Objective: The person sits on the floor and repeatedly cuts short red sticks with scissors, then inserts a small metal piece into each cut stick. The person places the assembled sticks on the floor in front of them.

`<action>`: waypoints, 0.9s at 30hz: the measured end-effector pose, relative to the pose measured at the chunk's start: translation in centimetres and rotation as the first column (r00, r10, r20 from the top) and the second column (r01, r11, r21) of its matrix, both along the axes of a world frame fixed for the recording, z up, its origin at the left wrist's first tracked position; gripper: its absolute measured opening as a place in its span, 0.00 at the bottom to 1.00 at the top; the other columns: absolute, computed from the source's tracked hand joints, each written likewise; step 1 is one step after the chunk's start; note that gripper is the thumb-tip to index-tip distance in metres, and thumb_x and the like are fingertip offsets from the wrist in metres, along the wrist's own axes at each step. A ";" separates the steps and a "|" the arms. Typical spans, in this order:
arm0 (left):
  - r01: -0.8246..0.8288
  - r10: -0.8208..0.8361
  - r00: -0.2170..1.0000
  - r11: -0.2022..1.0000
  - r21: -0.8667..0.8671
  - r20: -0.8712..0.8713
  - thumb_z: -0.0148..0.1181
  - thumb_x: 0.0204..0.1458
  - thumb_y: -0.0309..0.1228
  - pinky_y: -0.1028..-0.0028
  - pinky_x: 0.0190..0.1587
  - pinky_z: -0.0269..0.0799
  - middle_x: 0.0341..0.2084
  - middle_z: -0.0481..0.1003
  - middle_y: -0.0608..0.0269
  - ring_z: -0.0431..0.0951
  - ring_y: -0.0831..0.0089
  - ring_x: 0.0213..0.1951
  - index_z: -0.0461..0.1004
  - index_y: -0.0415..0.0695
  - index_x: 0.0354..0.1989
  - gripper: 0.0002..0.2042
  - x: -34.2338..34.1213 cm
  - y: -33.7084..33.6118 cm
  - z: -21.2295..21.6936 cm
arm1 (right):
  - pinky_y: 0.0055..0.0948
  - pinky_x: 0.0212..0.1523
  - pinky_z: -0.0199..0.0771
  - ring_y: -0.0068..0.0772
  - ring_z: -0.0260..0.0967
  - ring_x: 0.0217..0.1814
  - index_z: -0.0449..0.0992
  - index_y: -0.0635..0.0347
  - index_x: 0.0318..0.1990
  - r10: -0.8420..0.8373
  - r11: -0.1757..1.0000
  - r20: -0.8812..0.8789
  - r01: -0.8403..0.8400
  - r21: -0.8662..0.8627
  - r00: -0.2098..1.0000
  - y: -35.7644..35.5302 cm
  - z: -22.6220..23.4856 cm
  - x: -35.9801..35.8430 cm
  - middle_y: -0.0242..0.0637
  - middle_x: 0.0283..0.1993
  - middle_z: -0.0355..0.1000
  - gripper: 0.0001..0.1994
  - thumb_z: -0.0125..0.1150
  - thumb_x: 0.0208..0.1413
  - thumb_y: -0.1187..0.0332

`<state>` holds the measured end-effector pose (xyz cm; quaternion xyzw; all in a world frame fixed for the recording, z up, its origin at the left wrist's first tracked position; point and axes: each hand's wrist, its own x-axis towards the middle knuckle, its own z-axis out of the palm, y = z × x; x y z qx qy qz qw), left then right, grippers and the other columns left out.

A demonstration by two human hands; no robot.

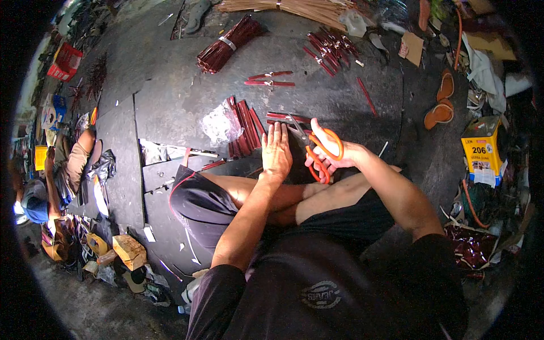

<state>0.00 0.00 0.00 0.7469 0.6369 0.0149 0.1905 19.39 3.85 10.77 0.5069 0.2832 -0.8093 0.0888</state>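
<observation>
My left hand (276, 154) lies flat, fingers stretched forward and held side by side, with its tips at a few short dark red strips (276, 115) on the black floor mat. In my right hand (334, 151) is a pair of scissors (321, 169) with orange handles. Its blades point forward and left, over the strips and just beside my left fingertips. Left of my left hand lies a row of longer dark red strips (245, 127). A crumpled clear plastic bag (220, 123) overlaps their left side.
Farther off are a tied dark red bundle (229, 45), a loose pile of strips (334, 48), a few single strips (271, 83) and pale sticks (277, 5). Sandals (439, 113) and a yellow box (481, 148) stand right. Another person (38, 199) sits far left among clutter.
</observation>
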 end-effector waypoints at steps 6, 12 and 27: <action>0.026 -0.023 0.994 0.999 0.025 -0.103 0.49 0.54 0.34 0.48 0.70 0.38 0.71 0.47 0.56 0.48 0.58 0.71 0.44 0.41 0.72 0.37 0.5 -0.6 1.6 | 0.43 0.36 0.76 0.45 0.73 0.32 0.71 0.73 0.45 -0.006 1.000 0.040 0.005 0.006 0.999 -0.8 2.1 0.8 0.43 0.30 0.67 0.62 0.21 0.36 0.13; -0.012 0.012 1.000 1.000 0.008 -0.003 0.53 0.53 0.38 0.48 0.70 0.38 0.72 0.44 0.55 0.46 0.55 0.72 0.41 0.42 0.72 0.40 0.3 -0.6 1.9 | 0.41 0.37 0.74 0.44 0.73 0.30 0.71 0.74 0.42 -0.189 0.979 -0.001 0.189 -0.076 0.982 -1.8 5.0 2.7 0.39 0.27 0.66 0.62 0.19 0.35 0.13; -0.007 0.008 0.998 1.000 -0.015 0.066 0.55 0.52 0.37 0.47 0.70 0.38 0.73 0.39 0.52 0.42 0.49 0.72 0.38 0.41 0.72 0.42 0.2 -1.2 2.7 | 0.42 0.38 0.76 0.44 0.73 0.28 0.71 0.75 0.45 -0.196 0.976 -0.079 0.187 -0.109 0.977 -1.8 2.1 1.0 0.38 0.26 0.67 0.64 0.19 0.35 0.12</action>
